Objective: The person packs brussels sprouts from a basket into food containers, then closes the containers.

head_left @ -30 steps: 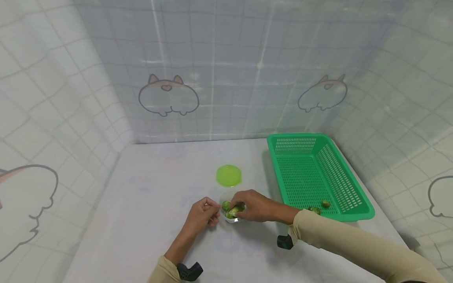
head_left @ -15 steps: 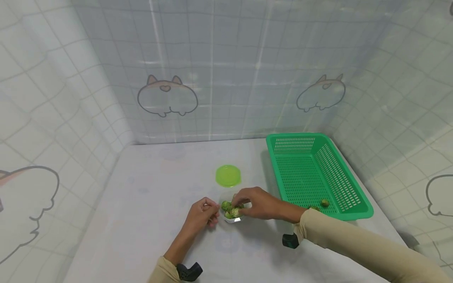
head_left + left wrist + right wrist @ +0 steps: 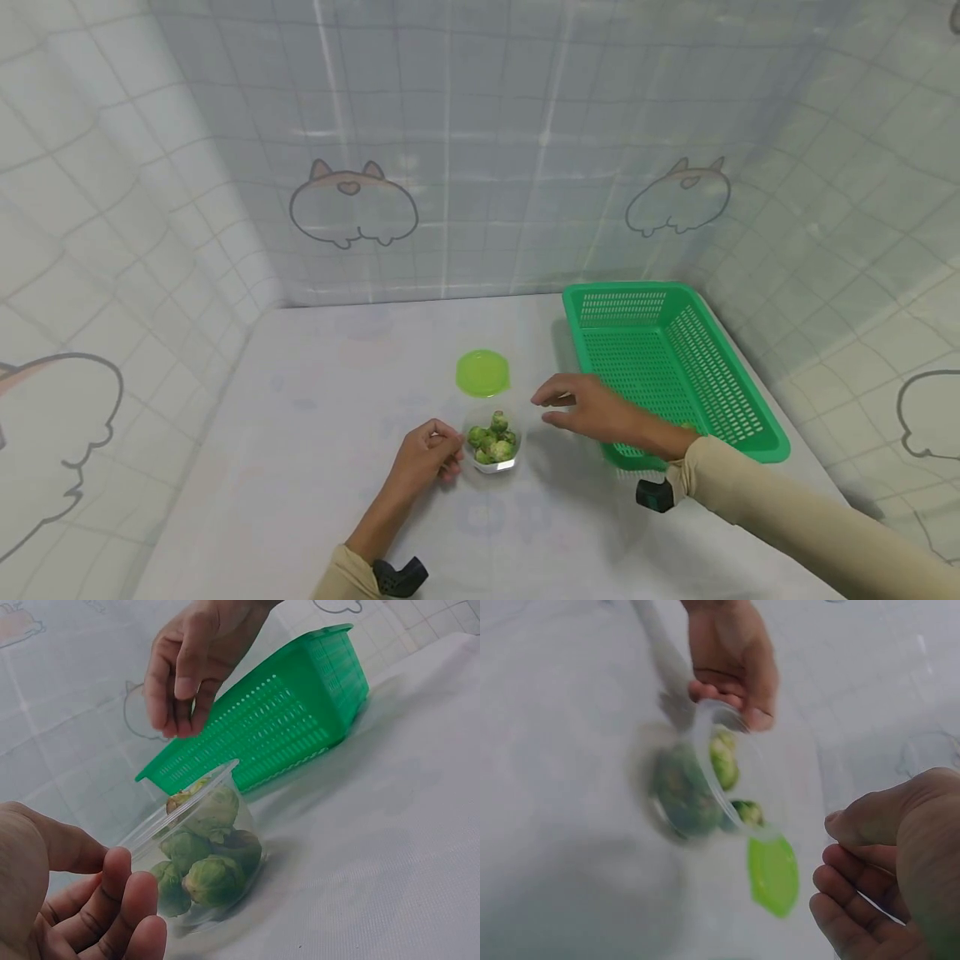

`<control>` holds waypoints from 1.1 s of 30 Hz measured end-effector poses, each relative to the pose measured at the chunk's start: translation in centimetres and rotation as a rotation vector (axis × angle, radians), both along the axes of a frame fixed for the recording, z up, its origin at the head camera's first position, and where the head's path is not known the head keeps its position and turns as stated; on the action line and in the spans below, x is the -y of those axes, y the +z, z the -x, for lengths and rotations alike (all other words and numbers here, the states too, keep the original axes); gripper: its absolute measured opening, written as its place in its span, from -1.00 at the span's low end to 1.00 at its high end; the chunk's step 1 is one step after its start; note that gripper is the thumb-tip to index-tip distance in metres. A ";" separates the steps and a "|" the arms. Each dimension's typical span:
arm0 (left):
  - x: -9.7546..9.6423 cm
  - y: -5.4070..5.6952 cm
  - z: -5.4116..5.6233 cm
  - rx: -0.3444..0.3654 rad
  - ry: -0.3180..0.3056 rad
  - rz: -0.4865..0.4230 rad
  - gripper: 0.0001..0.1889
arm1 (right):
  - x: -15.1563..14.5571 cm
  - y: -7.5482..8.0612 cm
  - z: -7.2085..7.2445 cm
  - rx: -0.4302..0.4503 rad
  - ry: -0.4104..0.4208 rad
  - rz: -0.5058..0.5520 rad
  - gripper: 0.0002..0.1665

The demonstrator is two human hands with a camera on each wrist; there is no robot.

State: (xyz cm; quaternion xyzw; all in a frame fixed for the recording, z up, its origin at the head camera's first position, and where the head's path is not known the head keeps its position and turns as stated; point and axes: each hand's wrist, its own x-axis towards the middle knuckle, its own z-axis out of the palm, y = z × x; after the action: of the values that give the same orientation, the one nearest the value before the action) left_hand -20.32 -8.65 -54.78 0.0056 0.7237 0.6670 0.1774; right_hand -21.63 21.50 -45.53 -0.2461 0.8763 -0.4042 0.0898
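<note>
A clear plastic tub (image 3: pixel 495 468) stands on the table with several Brussels sprouts (image 3: pixel 214 881) in it; one sprout (image 3: pixel 498 422) sits up near the rim. My left hand (image 3: pixel 427 457) is at the tub's left side, its thumb and fingertips pinching the rim, as the right wrist view shows. My right hand (image 3: pixel 592 407) hovers between the tub and the green basket (image 3: pixel 585 333), fingers loosely bent and holding nothing. Behind the tub lies a lime-green lid (image 3: pixel 482 372), flat on the table.
The green basket stands on the right of the white-covered table (image 3: pixel 330 375). My right forearm hides most of the sprouts in its near end. Patterned curtains (image 3: pixel 487 150) enclose the table at the back and both sides.
My right hand has let go of a sprout in the tub and moved right, toward the basket. My left hand has stayed at the rim.
</note>
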 end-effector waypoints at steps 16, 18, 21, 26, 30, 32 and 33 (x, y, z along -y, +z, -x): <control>-0.1 -0.4 0.3 0.002 0.001 0.015 -0.84 | -6.7 1.8 -0.7 0.014 -0.159 0.034 -0.69; -0.1 -0.4 0.3 0.000 0.000 0.015 -0.84 | -7.5 1.8 -0.7 0.023 -0.169 0.020 -0.68; 0.0 -0.4 0.3 -0.002 0.000 0.007 -0.83 | -8.8 1.7 -0.8 0.023 -0.177 -0.031 -0.65; 0.0 -0.3 0.2 0.005 0.004 -0.001 -0.82 | -10.8 1.3 -0.8 0.050 -0.182 -0.105 -0.58; 0.0 -0.4 0.3 0.010 0.003 0.001 -0.81 | -12.0 1.0 -0.9 0.082 -0.209 -0.162 -0.55; 0.0 -0.5 0.3 0.007 0.000 0.006 -0.83 | -12.5 0.7 -0.9 0.078 -0.209 -0.190 -0.56; 0.0 -0.5 0.3 0.004 -0.001 0.009 -0.83 | -12.7 0.6 -1.0 0.075 -0.207 -0.203 -0.56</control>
State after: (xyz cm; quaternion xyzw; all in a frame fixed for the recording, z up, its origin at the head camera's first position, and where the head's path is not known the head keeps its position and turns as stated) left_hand -20.64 -8.67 -55.26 0.0039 0.7261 0.6638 0.1791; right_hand -20.66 34.24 -44.89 -0.1287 0.9294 -0.3296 0.1049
